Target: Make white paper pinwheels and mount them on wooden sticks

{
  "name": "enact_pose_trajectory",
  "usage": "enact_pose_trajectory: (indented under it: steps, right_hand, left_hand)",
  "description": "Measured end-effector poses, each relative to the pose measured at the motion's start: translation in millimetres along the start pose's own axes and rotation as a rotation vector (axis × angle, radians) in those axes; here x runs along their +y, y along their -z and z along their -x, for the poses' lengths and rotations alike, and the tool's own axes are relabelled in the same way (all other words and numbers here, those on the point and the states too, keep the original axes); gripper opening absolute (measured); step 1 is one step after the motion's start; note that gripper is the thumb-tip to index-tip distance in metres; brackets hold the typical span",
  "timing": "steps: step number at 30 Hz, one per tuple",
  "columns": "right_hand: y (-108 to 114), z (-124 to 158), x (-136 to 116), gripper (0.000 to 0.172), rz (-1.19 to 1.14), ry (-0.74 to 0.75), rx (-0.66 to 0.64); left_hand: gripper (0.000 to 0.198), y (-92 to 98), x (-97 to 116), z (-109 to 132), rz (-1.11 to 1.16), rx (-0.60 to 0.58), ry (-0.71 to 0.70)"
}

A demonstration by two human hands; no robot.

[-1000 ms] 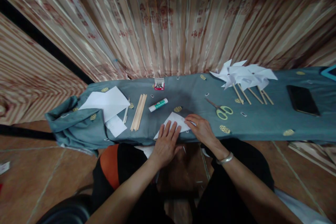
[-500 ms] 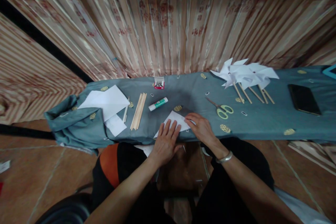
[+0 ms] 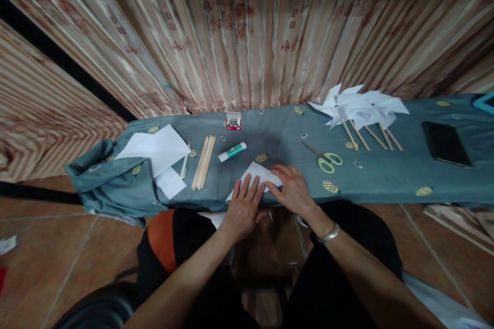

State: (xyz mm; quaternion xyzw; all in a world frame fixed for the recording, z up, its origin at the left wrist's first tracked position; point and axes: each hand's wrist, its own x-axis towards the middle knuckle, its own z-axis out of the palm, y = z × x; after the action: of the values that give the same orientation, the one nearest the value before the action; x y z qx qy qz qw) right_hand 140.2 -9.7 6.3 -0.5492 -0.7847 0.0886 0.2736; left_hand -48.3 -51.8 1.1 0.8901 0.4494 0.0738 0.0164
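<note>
While the left hand (image 3: 243, 205) lies flat with its fingers a little spread over the paper (image 3: 255, 169), the right hand (image 3: 294, 188) works at that piece's right corner, as the head view shows. The paper sits on the cloth (image 3: 278, 136), close to the near edge, folded to a triangle with its point away from the person. The left hand presses from above and is clamped on nothing; the right has its thumb set apart from its fingers, both against the paper, and I cannot tell whether any of it is pinched.

Flattening or lining up a fold seems to be the step, and it calls for a steady left hand, bearing down without dragging. Corners are best matched before the crease is run hard, since a crooked one would be difficult to undo. The cloth probably gives a little, so a firm, slow stroke should serve better than a quick one. Keeping the whole fold back from the drop at the near edge would help too. The glue (image 3: 232, 151) and scissors (image 3: 320, 156) lie apart from both hands, out of the way.
</note>
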Motion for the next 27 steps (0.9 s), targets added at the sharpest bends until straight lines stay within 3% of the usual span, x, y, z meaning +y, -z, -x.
enact_pose_trajectory:
  steps: [16, 27]
  right_hand:
    - [-8.4, 17.5, -8.8, 0.046, 0.139, -0.005, 0.032]
    - [5.6, 31.6, 29.6, 0.041, 0.107, -0.146, 0.066]
  left_hand:
    - [0.075, 1.4, 1.6, -0.7, -0.032, -0.012, -0.001]
    - [0.072, 6.6, -19.9, 19.4, -0.059, -0.025, 0.048]
